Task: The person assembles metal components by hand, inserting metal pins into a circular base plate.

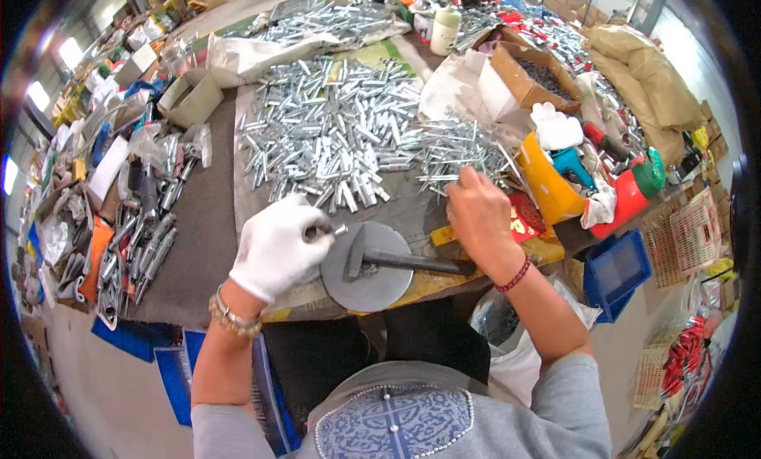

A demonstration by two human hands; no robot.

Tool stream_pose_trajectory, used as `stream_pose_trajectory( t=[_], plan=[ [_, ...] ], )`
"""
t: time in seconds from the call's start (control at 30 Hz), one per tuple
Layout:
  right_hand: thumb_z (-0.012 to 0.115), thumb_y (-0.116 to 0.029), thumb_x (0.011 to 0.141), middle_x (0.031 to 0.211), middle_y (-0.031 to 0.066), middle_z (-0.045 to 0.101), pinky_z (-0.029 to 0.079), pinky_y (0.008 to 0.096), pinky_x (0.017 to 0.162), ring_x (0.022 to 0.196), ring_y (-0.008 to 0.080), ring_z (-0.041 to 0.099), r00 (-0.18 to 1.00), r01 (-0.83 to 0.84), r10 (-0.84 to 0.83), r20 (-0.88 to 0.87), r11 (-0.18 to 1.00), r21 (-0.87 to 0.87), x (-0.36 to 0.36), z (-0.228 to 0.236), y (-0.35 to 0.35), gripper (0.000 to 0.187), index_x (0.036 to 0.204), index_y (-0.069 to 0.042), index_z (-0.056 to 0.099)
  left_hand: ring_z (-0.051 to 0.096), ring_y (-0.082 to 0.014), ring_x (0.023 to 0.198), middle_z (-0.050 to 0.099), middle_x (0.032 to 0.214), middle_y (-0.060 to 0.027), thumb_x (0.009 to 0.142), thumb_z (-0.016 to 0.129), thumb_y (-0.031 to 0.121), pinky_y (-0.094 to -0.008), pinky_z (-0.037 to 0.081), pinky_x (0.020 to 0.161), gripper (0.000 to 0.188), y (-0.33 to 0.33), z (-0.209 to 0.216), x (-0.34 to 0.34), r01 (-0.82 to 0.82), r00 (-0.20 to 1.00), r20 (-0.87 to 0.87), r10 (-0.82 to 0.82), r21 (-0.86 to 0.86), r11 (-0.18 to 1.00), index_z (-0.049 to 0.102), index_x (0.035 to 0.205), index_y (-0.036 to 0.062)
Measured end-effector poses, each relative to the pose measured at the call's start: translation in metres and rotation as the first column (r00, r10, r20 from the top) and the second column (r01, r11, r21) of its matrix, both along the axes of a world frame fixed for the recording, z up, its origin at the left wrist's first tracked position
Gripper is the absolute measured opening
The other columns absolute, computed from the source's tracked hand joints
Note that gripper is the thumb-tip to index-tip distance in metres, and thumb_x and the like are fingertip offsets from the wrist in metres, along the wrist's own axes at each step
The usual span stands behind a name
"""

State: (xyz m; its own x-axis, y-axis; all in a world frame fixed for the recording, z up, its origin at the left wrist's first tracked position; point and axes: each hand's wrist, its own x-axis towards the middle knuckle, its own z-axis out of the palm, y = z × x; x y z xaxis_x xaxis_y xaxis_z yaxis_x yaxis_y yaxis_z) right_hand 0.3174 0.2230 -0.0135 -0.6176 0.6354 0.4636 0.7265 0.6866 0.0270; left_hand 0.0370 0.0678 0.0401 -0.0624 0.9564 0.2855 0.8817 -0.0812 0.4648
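My left hand [281, 249], in a white glove, pinches a small shiny metal tube [341, 230] just above the left rim of a round grey metal disc [337, 281]. Across that disc lies a hammer [412, 261], its head on the plate and its dark handle pointing right. My bare right hand [479, 221] is at the near edge of a heap of thin metal rods [460, 154], fingers curled together. Whatever is between those fingertips is too small to make out. Beyond my left hand spreads a broad pile of short silvery metal tubes [333, 126].
On the right stand a yellow container [551, 177], a red bottle with a green cap [630, 197] and a cardboard box [535, 74]. Tools and metal sockets [151, 245] crowd the left side. Blue crates [618, 273] sit below the table edge. A white bottle [445, 31] stands at the back.
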Motion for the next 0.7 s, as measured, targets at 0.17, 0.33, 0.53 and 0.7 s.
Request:
stream_pose_trajectory(
  t=[0.17, 0.33, 0.53, 0.7],
  plan=[
    [0.077, -0.008, 0.08, 0.098, 0.0111, 0.064, 0.059, 0.0447, 0.081, 0.097, 0.0324, 0.069, 0.986, -0.093, 0.08, -0.148, 0.993, -0.08, -0.004, 0.013, 0.002, 0.008, 0.085, -0.007, 0.071, 0.07, -0.0306, 0.079, 0.068, 0.086, -0.0105, 0.076, 0.084, 0.012, -0.039, 0.057, 0.072, 0.014, -0.057, -0.002, 0.022, 0.039, 0.999, -0.034, -0.039, 0.019, 0.999, 0.076, 0.086, 0.0069],
    [0.08, -0.003, 0.076, 0.092, 0.0104, 0.069, 0.058, 0.0433, 0.08, 0.091, 0.0315, 0.069, 0.878, -0.449, 0.351, -0.326, 0.839, -0.306, -0.004, 0.038, -0.062, 0.023, 0.098, -0.009, 0.074, 0.071, -0.0312, 0.083, 0.07, 0.091, -0.0112, 0.076, 0.086, 0.01, -0.0396, 0.058, 0.074, 0.017, -0.07, -0.024, 0.033, 0.014, 0.999, 0.044, -0.017, 0.057, 0.998, 0.076, 0.09, 0.0065],
    [0.08, -0.006, 0.073, 0.093, 0.0058, 0.063, 0.057, 0.0412, 0.079, 0.089, 0.0272, 0.066, 0.852, -0.515, 0.44, -0.283, 0.8, -0.307, -0.02, 0.017, -0.104, 0.026, 0.098, -0.009, 0.075, 0.071, -0.0314, 0.09, 0.071, 0.096, -0.0114, 0.081, 0.085, 0.011, -0.04, 0.057, 0.08, 0.018, -0.073, -0.035, 0.04, -0.004, 0.993, 0.117, 0.0, 0.036, 0.999, 0.078, 0.097, 0.0073],
    [0.076, -0.009, 0.075, 0.093, 0.0049, 0.059, 0.054, 0.0393, 0.08, 0.089, 0.025, 0.063, 0.836, -0.545, 0.5, -0.227, 0.802, -0.244, -0.022, 0.017, -0.102, 0.019, 0.094, -0.01, 0.073, 0.07, -0.0312, 0.093, 0.071, 0.097, -0.0114, 0.081, 0.087, 0.012, -0.0402, 0.057, 0.083, 0.02, -0.076, -0.041, 0.044, -0.038, 0.99, 0.134, 0.033, 0.03, 0.999, 0.078, 0.098, 0.0068]
  ],
)
